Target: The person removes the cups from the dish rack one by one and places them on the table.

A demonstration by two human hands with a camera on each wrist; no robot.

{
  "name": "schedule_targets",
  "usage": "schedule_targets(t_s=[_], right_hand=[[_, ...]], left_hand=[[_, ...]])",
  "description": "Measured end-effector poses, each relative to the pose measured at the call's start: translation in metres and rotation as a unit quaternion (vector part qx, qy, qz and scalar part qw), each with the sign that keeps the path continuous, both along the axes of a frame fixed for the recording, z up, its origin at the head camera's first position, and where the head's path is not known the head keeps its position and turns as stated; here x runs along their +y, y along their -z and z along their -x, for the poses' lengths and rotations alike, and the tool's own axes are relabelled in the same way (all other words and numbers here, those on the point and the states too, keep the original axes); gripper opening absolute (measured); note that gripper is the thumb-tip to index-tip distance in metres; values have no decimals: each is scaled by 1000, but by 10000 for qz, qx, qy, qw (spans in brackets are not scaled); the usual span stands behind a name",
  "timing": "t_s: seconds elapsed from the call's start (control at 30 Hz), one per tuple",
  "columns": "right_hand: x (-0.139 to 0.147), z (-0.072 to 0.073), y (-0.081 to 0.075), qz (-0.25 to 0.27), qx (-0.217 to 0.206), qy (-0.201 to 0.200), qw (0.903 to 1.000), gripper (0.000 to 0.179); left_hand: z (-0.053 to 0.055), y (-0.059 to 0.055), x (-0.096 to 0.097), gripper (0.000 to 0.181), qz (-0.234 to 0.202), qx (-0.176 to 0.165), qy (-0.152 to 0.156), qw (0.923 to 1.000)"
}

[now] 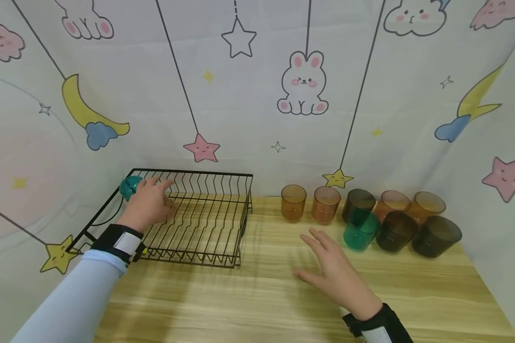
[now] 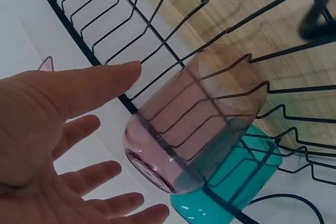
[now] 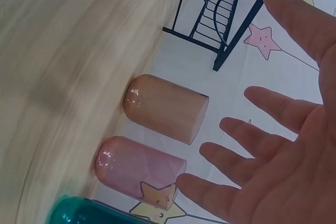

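My left hand point(image 1: 148, 202) is over the left end of the black wire dish rack point(image 1: 193, 172), fingers spread and holding nothing. In the left wrist view, a clear pink cup point(image 2: 189, 124) sits bottom-up in the rack just beside those fingers, with a gap between. A teal cup point(image 2: 236, 179), also inverted, stands against it; in the head view only this teal cup point(image 1: 130, 187) shows plainly, the pink one being hidden by the hand. My right hand point(image 1: 336, 274) hovers above the table with fingers apart and nothing in it, nearest an amber cup point(image 1: 293, 205) and a pink cup point(image 1: 325, 206).
On the wooden table point(image 1: 257, 300), more upright cups stand close together at the right: a green one point(image 1: 360, 231), several dark ones, a pink one and an amber one. A white cartoon-printed cloth point(image 1: 249, 95) hangs behind the rack and cups.
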State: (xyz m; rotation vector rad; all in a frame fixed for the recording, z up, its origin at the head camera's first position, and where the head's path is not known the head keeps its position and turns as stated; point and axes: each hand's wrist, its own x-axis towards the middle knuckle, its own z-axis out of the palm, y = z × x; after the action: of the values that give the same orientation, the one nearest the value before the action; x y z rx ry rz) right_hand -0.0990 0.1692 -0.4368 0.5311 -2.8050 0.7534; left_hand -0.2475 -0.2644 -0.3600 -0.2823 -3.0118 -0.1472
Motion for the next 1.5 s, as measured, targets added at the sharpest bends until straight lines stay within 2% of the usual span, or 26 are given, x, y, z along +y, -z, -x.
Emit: schedule_targets(t_s=[0.27,0.37,0.5,0.6,0.7,0.83,1.1,1.3,1.5], right_hand=[[-4,-1,-3,-8,-152,-86,9998,80],[-4,-1,-5,-45,-215,-93,9997,81],[-4,-1,-6,-22,-247,-143,9996,81],[-5,-2,-6,-13,-224,-163,9996,80],[-5,-2,-7,-15,-185,-168,9997,80],[-5,-3,-7,23,-155,-175,9997,79],[-5,-6,-9,126,-184,-156,9996,77],[-5,-7,-12,152,-186,-78,9997,75],[-3,-7,-17,341,-83,63,9994,71]], left_hand=[[4,3,-9,71,132,-386,-158,9990],[4,2,-12,70,98,-522,-71,9986],[3,0,-13,58,195,-570,106,9981],[3,0,-14,48,399,-499,186,9978],[1,0,-16,50,496,-443,187,9976],[-2,1,-19,58,485,-308,120,9983],[-13,-2,-18,47,378,-161,27,9992],[-20,-8,-11,58,233,-123,38,9996],[-31,-18,7,63,-238,231,389,9987]])
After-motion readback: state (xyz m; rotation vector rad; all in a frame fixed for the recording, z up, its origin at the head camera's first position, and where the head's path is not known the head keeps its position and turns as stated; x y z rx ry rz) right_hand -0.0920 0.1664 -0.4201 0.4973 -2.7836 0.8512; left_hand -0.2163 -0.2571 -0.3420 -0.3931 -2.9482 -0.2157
